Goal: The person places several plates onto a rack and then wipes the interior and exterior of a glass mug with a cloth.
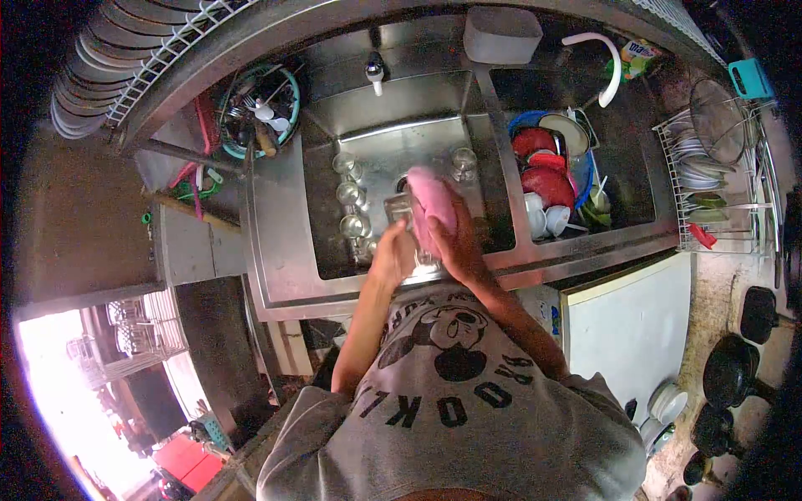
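Observation:
Over the left sink basin [401,125], my left hand [393,255] is closed around a clear drinking glass [399,207]. My right hand [459,255] grips a pink cloth [433,200], pressed up against the right side of that glass. Both hands are close together near the front rim of the basin. On the basin floor to the left stand several clear glasses [354,225] in a row. One more glass [464,160] sits at the back right of the same basin.
The right basin holds a blue tub [591,179] with red dishes [547,185] and white cups [557,220]. A faucet [375,71] and a white curved spout [616,71] reach over the basins. Left stands a cutlery basket [292,88]; right, a dish rack [668,167].

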`<state>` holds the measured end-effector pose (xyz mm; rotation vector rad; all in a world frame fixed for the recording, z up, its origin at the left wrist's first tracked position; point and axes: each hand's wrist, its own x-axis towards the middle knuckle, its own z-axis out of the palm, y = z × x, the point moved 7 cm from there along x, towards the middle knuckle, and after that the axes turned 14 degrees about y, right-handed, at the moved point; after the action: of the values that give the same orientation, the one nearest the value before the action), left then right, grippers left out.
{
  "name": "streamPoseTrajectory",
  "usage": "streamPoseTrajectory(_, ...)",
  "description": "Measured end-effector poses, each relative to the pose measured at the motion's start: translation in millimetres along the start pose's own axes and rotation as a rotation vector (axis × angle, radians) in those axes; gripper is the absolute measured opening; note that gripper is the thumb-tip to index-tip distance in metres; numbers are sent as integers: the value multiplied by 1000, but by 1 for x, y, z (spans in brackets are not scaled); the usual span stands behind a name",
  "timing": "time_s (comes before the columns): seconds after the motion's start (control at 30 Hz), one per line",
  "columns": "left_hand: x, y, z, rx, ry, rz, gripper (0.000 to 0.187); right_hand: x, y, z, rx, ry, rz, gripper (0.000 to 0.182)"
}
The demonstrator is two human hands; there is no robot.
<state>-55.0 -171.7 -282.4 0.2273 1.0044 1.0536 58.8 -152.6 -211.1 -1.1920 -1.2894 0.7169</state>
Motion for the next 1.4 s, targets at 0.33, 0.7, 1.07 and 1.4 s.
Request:
streamPoseTrajectory(0.33,10,-17,-33,-393,-346,-305,72,22,19,17,-145,-203,13,42)
streamPoseTrajectory(0.7,3,-15,-25,-362,-300,-208,79,-3,-6,-25,6,-99,326,54)
streamPoseTrajectory(1.07,7,-22,-36,102,78,32,49,14,-55,-15,-139,143,-233,54)
streamPoseTrajectory(1.4,-16,-13,-17,108,-199,1,49,30,26,-5,148,-599,162,51)
